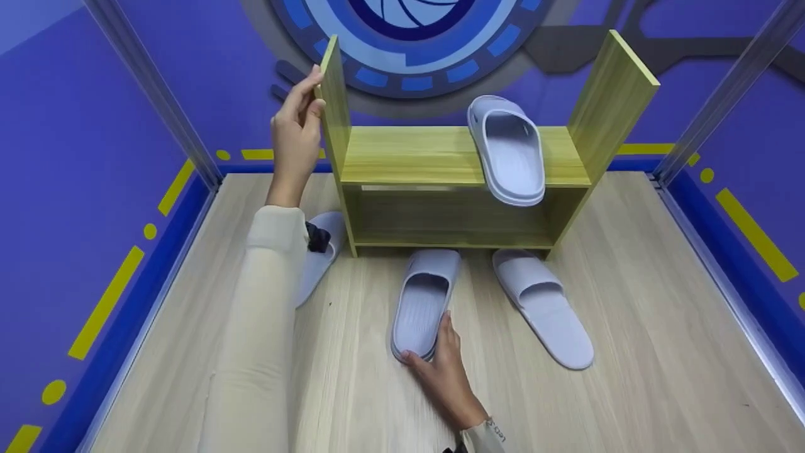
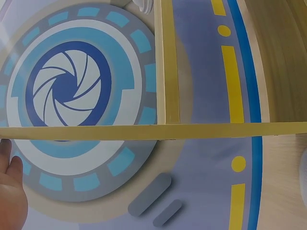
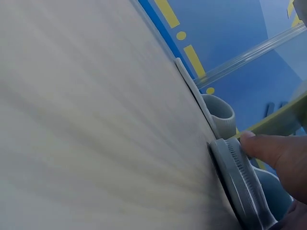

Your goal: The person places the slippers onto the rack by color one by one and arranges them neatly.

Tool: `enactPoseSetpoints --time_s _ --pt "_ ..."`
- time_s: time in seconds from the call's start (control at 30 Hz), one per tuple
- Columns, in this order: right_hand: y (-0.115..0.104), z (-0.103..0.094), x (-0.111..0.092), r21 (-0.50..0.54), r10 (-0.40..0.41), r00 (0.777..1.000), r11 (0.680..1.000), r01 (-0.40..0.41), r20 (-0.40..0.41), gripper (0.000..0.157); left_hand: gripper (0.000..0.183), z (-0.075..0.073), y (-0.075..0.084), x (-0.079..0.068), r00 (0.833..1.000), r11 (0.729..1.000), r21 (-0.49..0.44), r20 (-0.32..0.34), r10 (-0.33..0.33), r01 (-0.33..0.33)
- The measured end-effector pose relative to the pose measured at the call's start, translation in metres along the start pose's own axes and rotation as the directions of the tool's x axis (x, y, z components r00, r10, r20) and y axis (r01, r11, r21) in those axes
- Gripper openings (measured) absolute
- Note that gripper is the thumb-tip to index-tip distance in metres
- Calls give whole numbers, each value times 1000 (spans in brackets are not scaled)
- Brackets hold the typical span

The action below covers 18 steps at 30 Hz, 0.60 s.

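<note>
At the upper left front corner of a wooden shoe rack [image 1: 409, 154], my left hand [image 1: 295, 135] grips the edge of the side panel. Its fingertips also show at the panel in the left wrist view, beside the wood strip [image 2: 96, 132]. My right hand [image 1: 448, 371] holds a grey-lilac slipper [image 1: 422, 305] by the heel, thumb on the heel rim and fingers along its right side. That slipper's toe points at the rack. In the right wrist view my thumb [image 3: 268, 148] presses on the slipper's heel edge [image 3: 240, 177].
A matching slipper [image 1: 512, 151] lies on the rack's upper board, its heel overhanging the front. On the wooden floor [image 1: 654, 327], another slipper [image 1: 547, 308] lies at the right and one more [image 1: 327, 226] at the left, partly hidden by my left sleeve. Blue walls [image 1: 742, 157] enclose the space.
</note>
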State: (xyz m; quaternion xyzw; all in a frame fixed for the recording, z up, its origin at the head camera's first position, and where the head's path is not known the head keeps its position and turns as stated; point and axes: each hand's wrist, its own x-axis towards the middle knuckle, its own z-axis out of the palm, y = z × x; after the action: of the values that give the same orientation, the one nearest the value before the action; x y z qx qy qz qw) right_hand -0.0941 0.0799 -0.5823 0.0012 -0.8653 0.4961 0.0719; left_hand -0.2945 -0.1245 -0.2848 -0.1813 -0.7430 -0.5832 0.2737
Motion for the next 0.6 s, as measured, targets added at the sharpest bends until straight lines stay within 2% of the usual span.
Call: enactPoseSetpoints --time_s 0.37,0.6 --pt "4 -11 2 17 -1 999 1000 0 33 96 37 -1 -2 1 1000 999 -38 3 -10 10" --pt "5 -21 3 2 5 999 1000 -5 41 86 38 0 0 1 1000 1000 -25 0 -16 16"
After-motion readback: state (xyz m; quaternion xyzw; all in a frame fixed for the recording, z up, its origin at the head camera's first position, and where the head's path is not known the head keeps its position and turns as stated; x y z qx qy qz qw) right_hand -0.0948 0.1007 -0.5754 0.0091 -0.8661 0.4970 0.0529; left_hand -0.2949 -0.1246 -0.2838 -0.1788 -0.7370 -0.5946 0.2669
